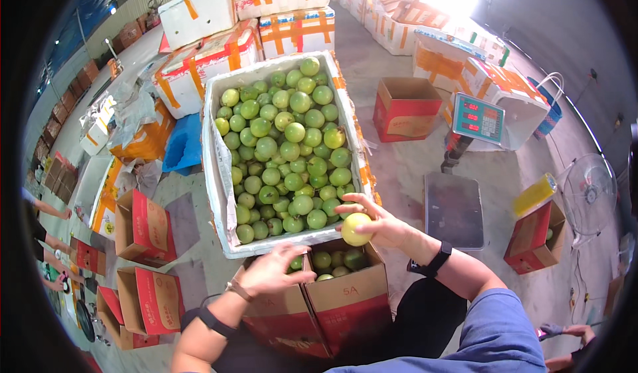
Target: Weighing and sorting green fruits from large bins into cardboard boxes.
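Note:
My right hand (379, 225) holds a yellowish passion fruit (357, 229) in its fingers, over the front edge of a big white foam box (211, 193). Green passion fruits (290, 151) fill much of that box. My left hand (276, 271) is over the left of two red and brown cartons (349, 300) standing side by side before me. Its fingers are apart, and a green fruit shows between them and the thumb; it seems to lie in the carton. Several green fruits (337, 261) sit in the right carton.
A scale with a dark platform (454, 211) and a lit display (477, 118) stands on the right, near an open red carton (407, 110). Open cartons (149, 300) line the left floor. Taped foam boxes (296, 30) are stacked behind. Other people's hands (60, 243) show at far left.

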A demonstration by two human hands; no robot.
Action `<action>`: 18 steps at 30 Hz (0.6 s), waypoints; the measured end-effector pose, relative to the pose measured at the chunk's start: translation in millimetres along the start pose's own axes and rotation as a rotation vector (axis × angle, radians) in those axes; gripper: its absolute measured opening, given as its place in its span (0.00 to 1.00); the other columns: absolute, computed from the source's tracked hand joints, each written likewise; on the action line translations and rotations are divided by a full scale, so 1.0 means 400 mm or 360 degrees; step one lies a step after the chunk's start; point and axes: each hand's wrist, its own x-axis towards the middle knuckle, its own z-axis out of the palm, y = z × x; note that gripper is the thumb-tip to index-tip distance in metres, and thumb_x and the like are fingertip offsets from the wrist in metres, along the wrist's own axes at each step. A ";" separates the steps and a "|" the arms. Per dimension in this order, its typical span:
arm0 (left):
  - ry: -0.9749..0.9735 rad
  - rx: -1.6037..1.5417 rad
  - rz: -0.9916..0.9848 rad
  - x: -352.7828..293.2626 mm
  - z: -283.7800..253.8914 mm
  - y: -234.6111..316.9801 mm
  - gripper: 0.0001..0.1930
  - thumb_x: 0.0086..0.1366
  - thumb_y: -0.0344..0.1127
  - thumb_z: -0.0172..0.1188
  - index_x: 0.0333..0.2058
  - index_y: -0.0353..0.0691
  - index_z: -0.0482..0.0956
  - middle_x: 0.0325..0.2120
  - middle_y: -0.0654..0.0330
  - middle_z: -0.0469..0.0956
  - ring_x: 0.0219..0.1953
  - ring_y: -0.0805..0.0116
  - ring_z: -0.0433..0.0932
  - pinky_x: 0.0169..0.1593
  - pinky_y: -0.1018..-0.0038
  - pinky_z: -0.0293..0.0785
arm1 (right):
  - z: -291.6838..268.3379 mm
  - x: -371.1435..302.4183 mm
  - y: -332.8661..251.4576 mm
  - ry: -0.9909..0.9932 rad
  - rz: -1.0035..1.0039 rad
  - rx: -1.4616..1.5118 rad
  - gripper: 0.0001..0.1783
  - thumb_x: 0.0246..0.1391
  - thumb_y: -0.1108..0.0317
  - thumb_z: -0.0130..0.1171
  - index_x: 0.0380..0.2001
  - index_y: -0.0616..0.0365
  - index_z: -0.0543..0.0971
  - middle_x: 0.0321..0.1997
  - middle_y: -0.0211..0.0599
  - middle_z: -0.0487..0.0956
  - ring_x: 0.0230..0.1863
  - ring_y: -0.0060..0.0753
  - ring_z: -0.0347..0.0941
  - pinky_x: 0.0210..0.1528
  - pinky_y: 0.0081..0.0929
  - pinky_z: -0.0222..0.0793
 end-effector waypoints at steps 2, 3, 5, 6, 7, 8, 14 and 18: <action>-0.0120 -0.0003 0.0277 -0.004 0.056 0.087 0.36 0.54 0.65 0.56 0.56 0.48 0.68 0.60 0.47 0.60 0.54 0.48 0.70 0.54 0.63 0.69 | 0.017 -0.030 -0.021 0.0163 -0.0218 -0.0755 0.46 0.43 0.76 0.66 0.63 0.50 0.54 0.60 0.46 0.62 0.56 0.38 0.69 0.57 0.35 0.67; -0.0091 0.0114 0.0175 -0.004 0.075 0.118 0.31 0.54 0.64 0.57 0.49 0.48 0.75 0.50 0.53 0.73 0.46 0.52 0.77 0.48 0.62 0.73 | 0.023 -0.047 -0.032 0.0129 -0.0321 -0.0851 0.47 0.42 0.75 0.67 0.63 0.50 0.53 0.59 0.47 0.64 0.57 0.38 0.69 0.57 0.34 0.67; -0.0122 0.0164 -0.0024 0.000 0.085 0.137 0.25 0.54 0.62 0.57 0.42 0.50 0.79 0.35 0.58 0.81 0.37 0.54 0.80 0.41 0.61 0.74 | 0.018 -0.086 -0.063 0.0130 -0.0359 -0.0820 0.48 0.42 0.77 0.66 0.64 0.51 0.52 0.57 0.46 0.67 0.55 0.40 0.69 0.56 0.34 0.68; 0.0063 0.0153 0.0002 -0.011 0.097 0.142 0.22 0.54 0.62 0.57 0.34 0.51 0.81 0.25 0.59 0.80 0.33 0.55 0.79 0.37 0.61 0.74 | 0.010 -0.109 -0.079 0.0046 -0.0377 -0.0720 0.49 0.42 0.79 0.65 0.65 0.51 0.51 0.55 0.45 0.69 0.54 0.43 0.70 0.54 0.35 0.69; 0.0003 0.0133 0.0099 -0.020 0.108 0.141 0.22 0.54 0.62 0.57 0.34 0.51 0.81 0.25 0.59 0.80 0.33 0.55 0.79 0.37 0.61 0.74 | -0.001 -0.133 -0.092 0.0100 -0.0415 -0.0442 0.46 0.46 0.74 0.64 0.65 0.51 0.50 0.51 0.46 0.73 0.53 0.44 0.71 0.51 0.37 0.71; 0.0118 0.0146 0.0101 -0.037 0.124 0.140 0.21 0.53 0.61 0.58 0.32 0.50 0.81 0.24 0.59 0.80 0.32 0.55 0.79 0.35 0.61 0.74 | -0.021 -0.157 -0.116 0.0343 -0.0271 -0.0135 0.44 0.48 0.73 0.62 0.65 0.51 0.50 0.52 0.49 0.72 0.53 0.46 0.71 0.51 0.39 0.71; 0.0528 0.0376 0.0206 -0.141 0.221 0.193 0.21 0.48 0.60 0.64 0.20 0.47 0.77 0.17 0.63 0.73 0.22 0.60 0.76 0.24 0.65 0.70 | -0.143 -0.362 -0.163 0.0407 -0.0649 -0.0604 0.31 0.60 0.58 0.50 0.63 0.48 0.53 0.61 0.49 0.65 0.57 0.52 0.68 0.52 0.51 0.69; 0.0413 0.0312 0.0247 -0.226 0.284 0.254 0.13 0.50 0.46 0.65 0.22 0.45 0.76 0.22 0.61 0.74 0.26 0.58 0.76 0.28 0.65 0.71 | -0.182 -0.499 0.023 0.0491 -0.0810 0.0815 0.31 0.59 0.40 0.45 0.57 0.49 0.69 0.59 0.46 0.68 0.56 0.51 0.68 0.53 0.49 0.68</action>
